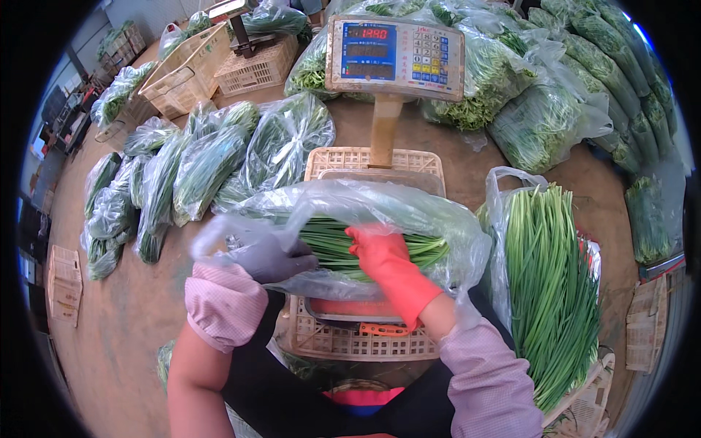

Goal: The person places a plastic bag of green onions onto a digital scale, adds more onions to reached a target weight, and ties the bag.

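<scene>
Garlic chives (331,241) lie crosswise in a clear plastic bag (438,216) on the pan of a digital scale (394,60). My left hand (274,260), in a grey glove, grips the bag's edge at its open left side; a loop of plastic arcs over that wrist. In a red rubber glove, my right hand (383,257) rests on the chives through the bag's opening, its fingertips curled and partly hidden. An orange-handled knife (383,329) lies under the front of the pan. To the right, a large heap of chives (547,290) stands beside another plastic bag (497,241).
A cream plastic crate (361,347) supports the scale. Bagged greens (211,169) lie on the floor at left, with more bagged vegetables (482,76) piled behind the scale. Farther back are a crate (186,71) and a second scale (241,27). Part of a person (312,11) shows at the top.
</scene>
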Available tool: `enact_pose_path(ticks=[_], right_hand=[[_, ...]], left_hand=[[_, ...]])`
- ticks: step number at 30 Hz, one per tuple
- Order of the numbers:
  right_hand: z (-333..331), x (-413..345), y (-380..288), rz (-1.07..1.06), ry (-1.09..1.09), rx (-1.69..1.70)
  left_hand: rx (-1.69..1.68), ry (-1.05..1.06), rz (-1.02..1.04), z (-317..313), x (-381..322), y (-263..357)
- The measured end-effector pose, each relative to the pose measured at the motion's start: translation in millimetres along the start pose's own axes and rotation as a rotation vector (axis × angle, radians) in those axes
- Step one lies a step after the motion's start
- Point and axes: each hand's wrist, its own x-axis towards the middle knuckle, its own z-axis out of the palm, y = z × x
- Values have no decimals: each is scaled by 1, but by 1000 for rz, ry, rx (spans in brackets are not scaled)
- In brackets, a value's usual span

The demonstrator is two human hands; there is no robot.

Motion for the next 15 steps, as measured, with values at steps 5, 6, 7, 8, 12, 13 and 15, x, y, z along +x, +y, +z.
enact_pose_path(ticks=[5, 6, 7, 8, 12, 13, 15], right_hand=[[-4, -7, 4, 221, -58, 324], [-10, -9, 2, 246, -81, 370], [-17, -12, 1, 244, -81, 366], [-26, -15, 0, 212, -50, 349], [-57, -42, -25, 104, 163, 273], [-60, -46, -26, 125, 266, 238], [-63, -53, -17, 118, 370, 691]], left_hand=[[-127, -13, -154, -5, -3, -7], [-109, 40, -157, -6, -4, -1], [-112, 44, -156, -7, -4, 4], [-69, 69, -110, -8, -4, 8], [-114, 65, 81, 10, -3, 15], [-58, 104, 272, 15, 0, 20], [-78, -47, 227, 29, 7, 36]])
